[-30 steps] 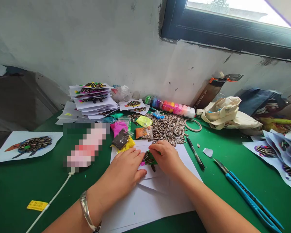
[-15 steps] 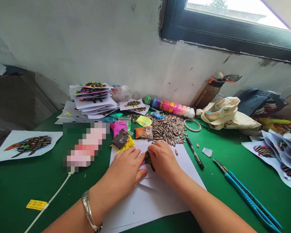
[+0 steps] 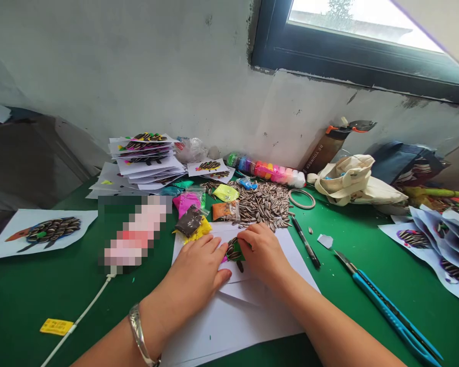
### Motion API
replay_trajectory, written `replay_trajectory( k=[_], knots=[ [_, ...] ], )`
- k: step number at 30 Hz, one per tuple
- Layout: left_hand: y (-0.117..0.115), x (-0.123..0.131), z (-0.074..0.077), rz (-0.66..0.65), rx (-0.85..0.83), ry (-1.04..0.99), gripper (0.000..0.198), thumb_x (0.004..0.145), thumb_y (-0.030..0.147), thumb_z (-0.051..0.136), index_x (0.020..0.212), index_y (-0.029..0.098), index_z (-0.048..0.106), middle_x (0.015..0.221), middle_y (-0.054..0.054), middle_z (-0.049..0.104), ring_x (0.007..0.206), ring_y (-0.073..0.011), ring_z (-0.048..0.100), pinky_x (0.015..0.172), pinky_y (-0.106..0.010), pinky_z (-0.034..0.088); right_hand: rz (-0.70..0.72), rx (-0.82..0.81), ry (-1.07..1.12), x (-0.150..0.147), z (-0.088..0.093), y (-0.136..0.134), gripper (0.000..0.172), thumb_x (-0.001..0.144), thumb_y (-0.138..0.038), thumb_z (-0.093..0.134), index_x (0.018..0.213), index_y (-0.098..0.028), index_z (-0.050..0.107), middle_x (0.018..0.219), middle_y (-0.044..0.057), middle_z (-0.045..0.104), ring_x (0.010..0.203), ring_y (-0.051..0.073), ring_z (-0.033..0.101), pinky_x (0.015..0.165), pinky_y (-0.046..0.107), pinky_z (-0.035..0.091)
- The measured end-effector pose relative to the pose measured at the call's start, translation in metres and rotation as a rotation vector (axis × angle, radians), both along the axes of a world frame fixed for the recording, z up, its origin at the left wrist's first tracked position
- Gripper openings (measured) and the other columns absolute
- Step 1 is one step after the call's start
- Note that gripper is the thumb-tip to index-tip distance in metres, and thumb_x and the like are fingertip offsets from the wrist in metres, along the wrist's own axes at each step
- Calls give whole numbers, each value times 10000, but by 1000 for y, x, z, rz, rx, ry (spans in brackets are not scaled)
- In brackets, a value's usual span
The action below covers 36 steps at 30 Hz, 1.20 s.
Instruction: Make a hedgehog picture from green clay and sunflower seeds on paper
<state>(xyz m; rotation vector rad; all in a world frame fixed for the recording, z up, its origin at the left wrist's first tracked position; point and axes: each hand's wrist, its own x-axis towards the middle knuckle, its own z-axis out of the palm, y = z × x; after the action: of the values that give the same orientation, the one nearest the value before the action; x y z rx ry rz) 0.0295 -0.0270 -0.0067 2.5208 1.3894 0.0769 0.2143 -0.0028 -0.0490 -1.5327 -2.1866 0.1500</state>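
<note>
Well — left hand and right hand grasp a small seed-covered cutout between them — on white paper

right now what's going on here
A person's left hand and right hand are at a small seed-covered piece with green on it, lying on white paper. Just behind are a pile of striped sunflower seeds and coloured packets. A stack of seed pictures sits further left.
</note>
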Motion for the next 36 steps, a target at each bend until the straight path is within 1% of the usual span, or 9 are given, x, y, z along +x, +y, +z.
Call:
replay_trajectory(
  k=[7,11,13,15,19,22,28,33,36],
  knots=[
    [1,0,-2,7,-18,5,459,867,327,600,1283,136,576,1337,-146,576,1276,-337,469,1051,-533,389,6,16,-14,-7,-1,-2,195,866,-117,578,760,-190,724,762,55,646,782,184,526,721,281,379],
    [1,-2,-5,0,7,-9,456,872,343,588,1291,163,575,1348,-142,570,1282,-341,467,1050,-535,390,13,6,27,5,6,5,202,868,-126,577,754,-197,727,768,49,655,789,182,542,724,274,391],
    [1,-4,-6,-2,12,-13,446,876,357,577,1284,178,582,1348,-137,572,1282,-339,471,1050,-532,391,-40,38,74,21,10,13,198,874,-134,568,784,-198,732,799,51,665,811,182,559,750,272,402],
    [2,-4,-7,3,-1,-9,462,874,358,572,1298,175,573,1356,-136,567,1285,-335,470,1054,-530,389,-144,44,107,39,11,23,180,873,-144,569,841,-201,737,836,47,675,839,181,575,767,267,410],
    [3,-4,-7,22,-27,-11,534,873,353,551,1367,154,507,1392,-121,540,1313,-321,443,1079,-524,366,-287,32,52,64,8,41,208,885,-152,535,933,-193,733,883,51,685,854,173,601,791,259,418],
    [4,-4,-7,36,-50,5,549,870,350,541,1378,148,495,1410,-114,522,1326,-317,430,1090,-519,357,-302,39,9,65,2,49,215,872,-163,539,959,-192,733,894,74,682,886,204,593,799,284,411],
    [4,-3,-5,23,-45,58,530,884,369,513,1373,163,505,1422,-107,510,1339,-312,416,1100,-516,344,-290,17,-30,62,-6,51,224,853,-132,533,881,-194,747,855,89,684,872,223,592,790,299,406],
    [2,-3,-5,20,-44,66,521,883,359,521,1366,165,512,1420,-111,512,1338,-307,418,1096,-508,352,-312,45,32,65,1,45,250,892,-160,480,949,-179,722,944,96,686,917,216,602,816,301,428],
    [1,-3,-5,26,-32,37,511,874,347,545,1351,164,526,1404,-122,528,1324,-312,434,1088,-517,357,-273,38,211,57,10,34,258,895,-191,468,1042,-177,679,938,71,692,840,180,618,762,277,449]
  ],
)
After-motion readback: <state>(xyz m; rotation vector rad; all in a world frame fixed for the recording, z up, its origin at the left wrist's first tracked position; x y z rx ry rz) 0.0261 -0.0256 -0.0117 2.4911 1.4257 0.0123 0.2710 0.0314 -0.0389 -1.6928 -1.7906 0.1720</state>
